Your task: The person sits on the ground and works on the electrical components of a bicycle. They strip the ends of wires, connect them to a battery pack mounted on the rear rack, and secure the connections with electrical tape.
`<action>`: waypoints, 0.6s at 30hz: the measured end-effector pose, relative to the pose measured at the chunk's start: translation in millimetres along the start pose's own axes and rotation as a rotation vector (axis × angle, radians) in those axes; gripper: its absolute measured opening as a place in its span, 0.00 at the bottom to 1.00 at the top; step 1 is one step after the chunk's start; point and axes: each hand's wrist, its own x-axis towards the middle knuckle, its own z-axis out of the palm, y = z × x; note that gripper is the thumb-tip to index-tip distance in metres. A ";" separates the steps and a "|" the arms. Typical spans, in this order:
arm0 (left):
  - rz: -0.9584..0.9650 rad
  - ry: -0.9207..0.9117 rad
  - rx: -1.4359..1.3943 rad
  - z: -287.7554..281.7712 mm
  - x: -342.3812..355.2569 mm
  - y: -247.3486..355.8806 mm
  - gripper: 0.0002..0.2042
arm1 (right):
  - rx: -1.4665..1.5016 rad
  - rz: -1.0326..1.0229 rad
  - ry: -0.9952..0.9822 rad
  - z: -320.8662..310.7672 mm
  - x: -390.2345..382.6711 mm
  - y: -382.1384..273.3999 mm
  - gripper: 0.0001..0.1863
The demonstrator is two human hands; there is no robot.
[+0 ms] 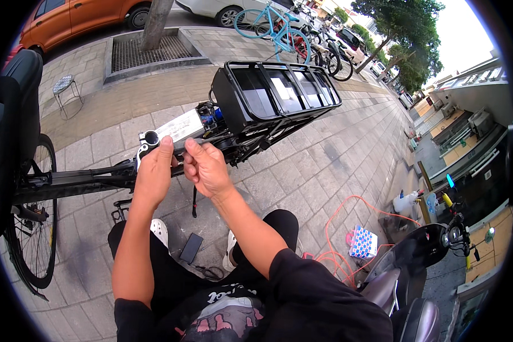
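Pavement: grey paving slabs (302,194) along a kerbside; one orange car (77,23) and one tree trunk (157,24) beyond.
Bicycle frame (85,179): one, black, lying crosswise before the seated or crouching person, presumably to bring its middle within reach.
Seat tube (150,137): one, just beyond the left hand; mouth open, no saddle on it, probably to leave access from above.
Clamp lever (143,153): one, silver-white, at the tube.
Hands: two. Left hand (154,174), thumb raised, fingers bent; right hand (212,175), fingers curled, thumb by forefinger. Tips near each other; cannot tell whether either pinches anything, as dark frame parts lie directly behind.
Pale box (179,126): one, labelled, between seat tube and basket, likely housed there for compactness.
Basket (227,102): one, black, over the rear, presumably for loads.
Phone (191,248): one, between two white clogs (160,231), likely parked there for convenience.
Stool (63,85): one, left.
Patterned carton (363,242): one, right, beside orange hose (353,197).
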 end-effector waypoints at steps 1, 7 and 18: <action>0.071 0.030 0.068 0.2 -2.9 -1.8 0.27 | -0.016 -0.011 -0.005 0.2 4.3 -0.9 0.19; 0.288 0.069 0.262 -8.0 -8.7 -6.1 0.20 | -0.125 0.032 0.092 11.0 6.8 -4.9 0.18; 0.045 -0.062 -0.013 -10.5 0.8 -14.5 0.24 | -0.113 0.013 0.063 6.2 5.1 -7.0 0.23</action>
